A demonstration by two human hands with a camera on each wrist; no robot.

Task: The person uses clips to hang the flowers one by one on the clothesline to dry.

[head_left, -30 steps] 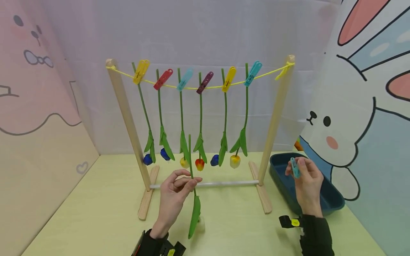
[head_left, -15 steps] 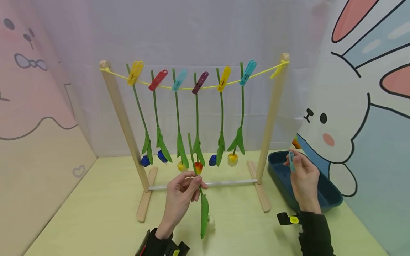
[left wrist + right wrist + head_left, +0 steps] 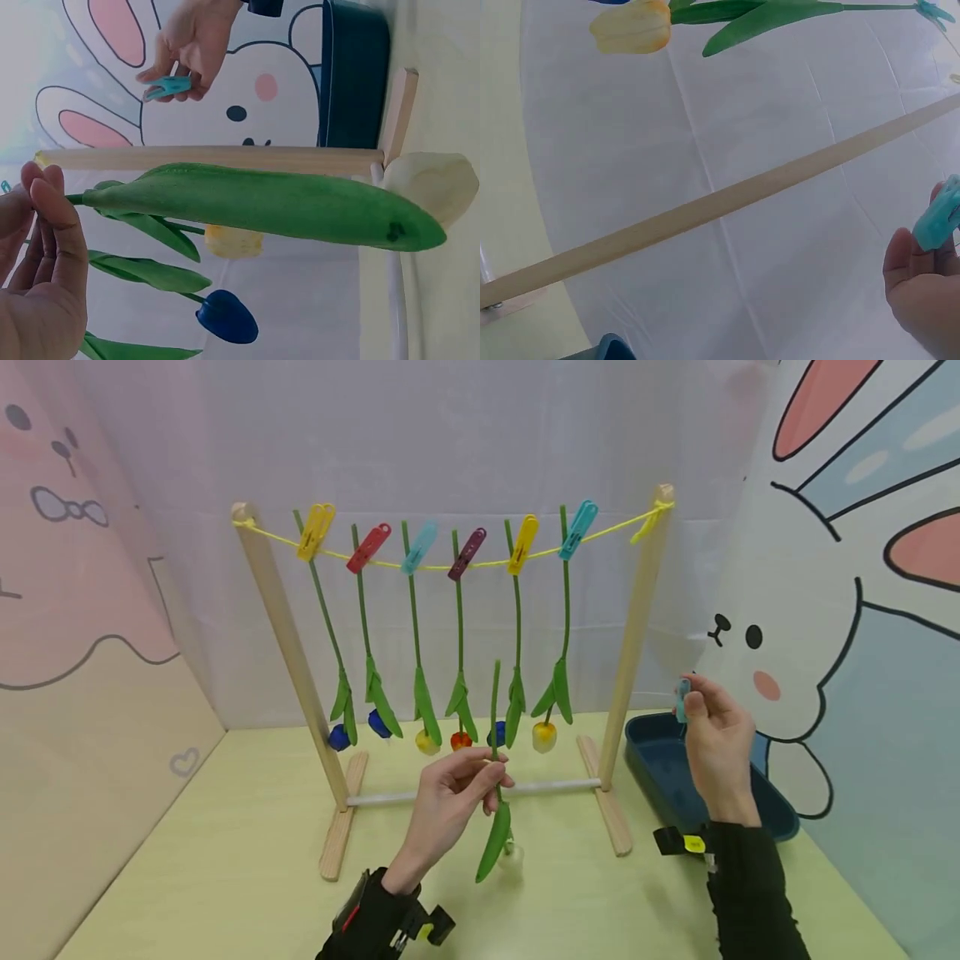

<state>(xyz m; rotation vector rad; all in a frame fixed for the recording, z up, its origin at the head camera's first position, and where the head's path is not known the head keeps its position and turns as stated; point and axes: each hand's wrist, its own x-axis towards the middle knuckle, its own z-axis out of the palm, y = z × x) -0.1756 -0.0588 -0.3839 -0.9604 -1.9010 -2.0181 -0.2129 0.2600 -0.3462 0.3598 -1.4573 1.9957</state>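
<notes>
My left hand [image 3: 459, 789] pinches the green stem of a white artificial tulip [image 3: 494, 839], which hangs head down in front of the rack. In the left wrist view its broad leaf [image 3: 262, 206] partly covers the white bloom [image 3: 431, 187]. To the right, above a dark blue bin, my right hand [image 3: 718, 743] pinches a teal clothespin [image 3: 682, 700] between thumb and fingers. Several tulips hang upside down from a yellow cord [image 3: 487, 564], each clipped by its stem; the rightmost, a yellow-white tulip [image 3: 544, 735], hangs from a blue clothespin [image 3: 578, 530].
A wooden rack carries the cord between its left post [image 3: 281, 643] and right post [image 3: 637, 643], with a white rod [image 3: 558, 787] low between its feet. The dark blue bin [image 3: 780, 822] stands right of it. Cartoon-printed cloth [image 3: 780, 635] borders the table on the right.
My left hand has carried the white tulip to the right and slightly up. My right hand has risen a little with the teal clothespin. The view has shifted slightly.
</notes>
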